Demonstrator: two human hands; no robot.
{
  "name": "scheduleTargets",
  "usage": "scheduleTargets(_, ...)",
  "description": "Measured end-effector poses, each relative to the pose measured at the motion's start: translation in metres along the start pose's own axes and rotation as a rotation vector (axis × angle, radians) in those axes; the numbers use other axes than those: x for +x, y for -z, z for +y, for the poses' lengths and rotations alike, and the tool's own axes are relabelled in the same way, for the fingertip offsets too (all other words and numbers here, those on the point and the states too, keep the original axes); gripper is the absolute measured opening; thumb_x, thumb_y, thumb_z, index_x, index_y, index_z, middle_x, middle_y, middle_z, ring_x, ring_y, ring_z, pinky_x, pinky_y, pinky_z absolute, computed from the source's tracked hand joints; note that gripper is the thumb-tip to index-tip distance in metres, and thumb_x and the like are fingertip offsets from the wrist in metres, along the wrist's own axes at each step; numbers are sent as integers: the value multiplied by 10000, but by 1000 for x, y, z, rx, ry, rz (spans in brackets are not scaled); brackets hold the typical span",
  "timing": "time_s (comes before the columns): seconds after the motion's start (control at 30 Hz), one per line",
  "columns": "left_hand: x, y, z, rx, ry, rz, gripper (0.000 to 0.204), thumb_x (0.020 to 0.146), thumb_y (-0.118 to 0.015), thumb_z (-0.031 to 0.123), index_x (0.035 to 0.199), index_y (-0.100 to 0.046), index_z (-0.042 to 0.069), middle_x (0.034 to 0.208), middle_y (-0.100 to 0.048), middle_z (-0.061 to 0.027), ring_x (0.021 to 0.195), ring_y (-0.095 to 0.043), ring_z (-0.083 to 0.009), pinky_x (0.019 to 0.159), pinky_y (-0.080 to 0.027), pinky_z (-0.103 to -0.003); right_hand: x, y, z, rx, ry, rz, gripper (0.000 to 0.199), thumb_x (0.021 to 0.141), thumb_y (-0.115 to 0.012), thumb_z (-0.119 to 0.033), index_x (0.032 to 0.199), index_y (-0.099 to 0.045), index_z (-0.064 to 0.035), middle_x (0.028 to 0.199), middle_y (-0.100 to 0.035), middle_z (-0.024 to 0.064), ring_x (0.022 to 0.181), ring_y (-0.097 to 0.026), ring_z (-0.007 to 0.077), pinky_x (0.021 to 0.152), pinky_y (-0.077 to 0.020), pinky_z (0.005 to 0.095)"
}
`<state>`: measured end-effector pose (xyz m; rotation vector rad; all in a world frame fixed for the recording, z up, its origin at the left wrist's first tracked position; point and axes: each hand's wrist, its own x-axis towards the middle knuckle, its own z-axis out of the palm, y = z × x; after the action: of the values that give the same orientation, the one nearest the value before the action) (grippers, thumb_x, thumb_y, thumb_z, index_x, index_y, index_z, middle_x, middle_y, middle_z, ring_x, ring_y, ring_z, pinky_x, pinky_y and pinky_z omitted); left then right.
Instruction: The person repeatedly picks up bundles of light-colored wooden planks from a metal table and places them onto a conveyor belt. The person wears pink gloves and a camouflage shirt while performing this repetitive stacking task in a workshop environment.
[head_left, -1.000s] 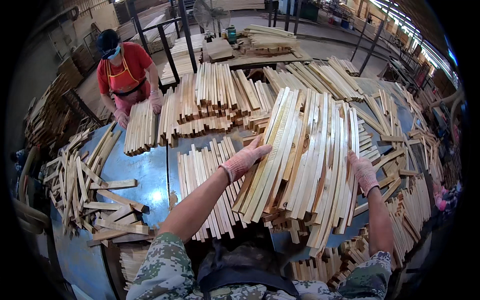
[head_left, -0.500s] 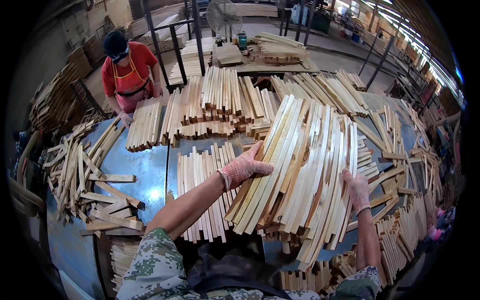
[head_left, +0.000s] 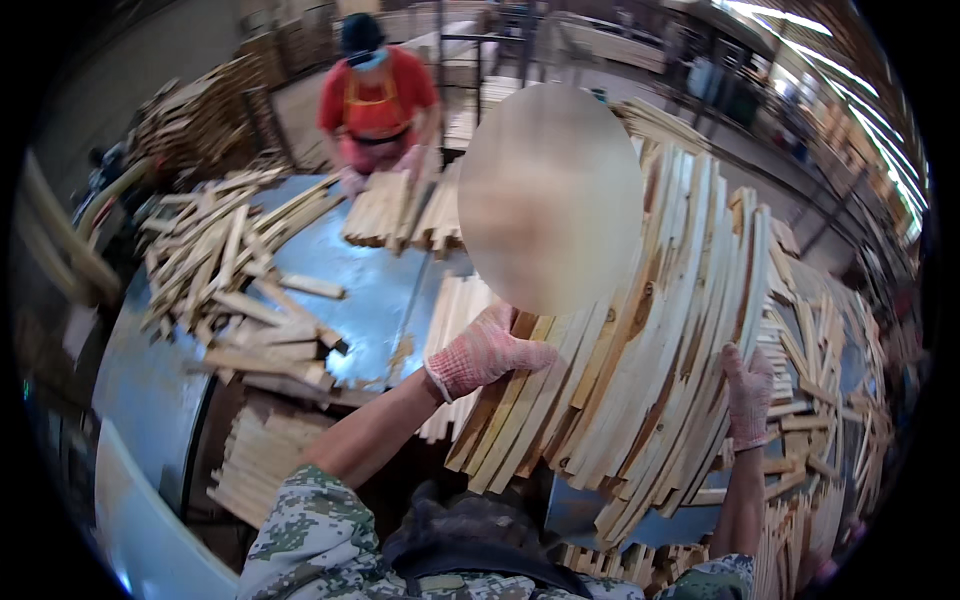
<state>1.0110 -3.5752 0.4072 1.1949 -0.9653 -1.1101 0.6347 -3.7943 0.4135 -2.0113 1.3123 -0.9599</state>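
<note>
A wide sheaf of pale wooden strips (head_left: 632, 385) is gripped between my two gloved hands, tilted with its far ends raised. My left hand (head_left: 485, 355), in a pinkish knit glove, clasps the sheaf's left edge with the thumb lying over the top strips. Against the right edge presses my right hand (head_left: 748, 395), its fingers partly hidden by the wood. The near ends are uneven, some jutting further toward me. Another row of wooden strips (head_left: 452, 315) lies just beyond my left hand. A blurred oval patch hides the middle of the view and part of the sheaf.
Loose wooden pieces (head_left: 235, 250) lie heaped on the blue metal table (head_left: 375, 300) at left. Across it stands a co-worker (head_left: 378, 115) in a red shirt and apron, hands by stacked strips (head_left: 378, 212). More scattered pieces (head_left: 805, 420) lie at right; stacked strips (head_left: 262, 455) sit below the table's edge.
My view has swung left, so the table and co-worker appear further right. The sheaf stays in both hands, and its far ends now reach higher in the picture.
</note>
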Motion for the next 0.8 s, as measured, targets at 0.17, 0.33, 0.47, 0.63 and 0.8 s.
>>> scheduleTargets(0.17, -133, 3, 27, 246, -319, 262, 1303, 743, -941, 317, 1725, -141, 9, 1689, -373, -136, 1557, -329, -219, 1300, -228, -365, -27, -24, -62, 250, 197, -202, 468, 1046, -702, -438, 1139, -673, 20, 906, -671, 43, 822, -574, 136, 751, -501, 329)
scheduleTargets(0.33, -310, -52, 77, -11, -358, 460, 1300, 760, -928, 225, 1730, -87, 13, 1746, -283, -144, 1596, -264, -230, 1313, -203, -369, -78, -12, -153, 312, 384, -467, 450, 1070, -675, -408, 1145, -663, 35, 908, -654, 38, 817, -589, 132, 732, -504, 309)
scheduleTargets(0.47, -466, -109, 124, 249, -339, 783, 1263, 787, -900, 172, 1733, -77, 26, 1747, -279, -150, 1598, -252, -233, 1312, -199, -368, -155, -2, -238, 330, 530, -602, 407, 1075, -676, -372, 1138, -661, 29, 860, -572, 3, 789, -504, 112, 699, -451, 292)
scheduleTargets(0.63, -620, -204, 172, 199, -314, 1114, 1232, 803, -880, 149, 1735, -83, 29, 1715, -336, -139, 1567, -311, -227, 1294, -234, -361, -252, -2, -349, 505, 690, -854, 425, 1017, -767, -304, 786, -520, -46, 725, -451, -46, 698, -398, 96, 614, -404, 325)
scheduleTargets(0.8, -753, -286, 161, 39, -315, 1402, 1194, 806, -880, 113, 1737, -135, 57, 1645, -439, -126, 1507, -415, -229, 1252, -330, -369, -399, -5, -419, 352, 735, -1103, 280, 948, -789, -219, 1084, -742, 21, 911, -751, 63, 811, -637, 132, 780, -554, 339)
